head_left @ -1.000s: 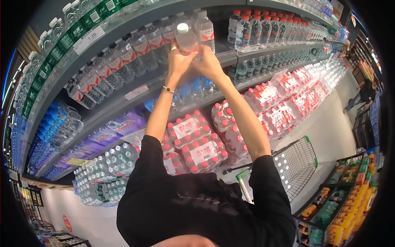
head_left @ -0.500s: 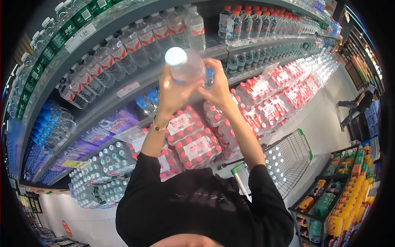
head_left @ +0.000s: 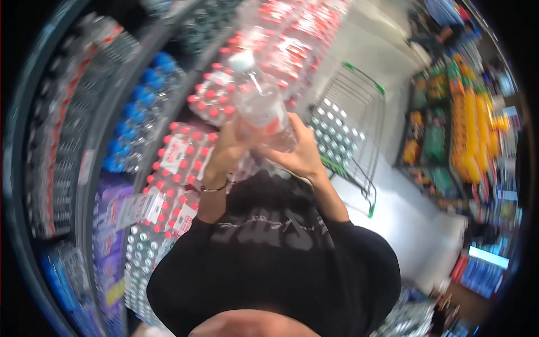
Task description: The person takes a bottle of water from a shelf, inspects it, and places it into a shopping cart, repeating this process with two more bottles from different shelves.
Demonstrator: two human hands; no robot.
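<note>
A clear plastic water bottle (head_left: 261,104) with a white cap and a red-and-white label is held up in front of my chest, tilted with its cap up and leftward. My left hand (head_left: 229,147) grips the lower left side of the bottle. On the other side, my right hand (head_left: 300,151) has its fingers and thumb around the bottle's base. Motion blur softens the fingertips, and part of the label is hidden.
A shopping cart (head_left: 373,132) holding white-capped bottles stands on my right. Left of me runs a shelf with blue-capped bottles (head_left: 140,109), and shrink-wrapped red-capped packs (head_left: 179,151) are stacked beside it. Farther right is a drink rack (head_left: 435,121). A person (head_left: 443,36) is in the distance.
My view has turned right, away from the shelf and toward the cart. Both hands have kept hold of the bottle and brought it closer to my body; its label now shows.
</note>
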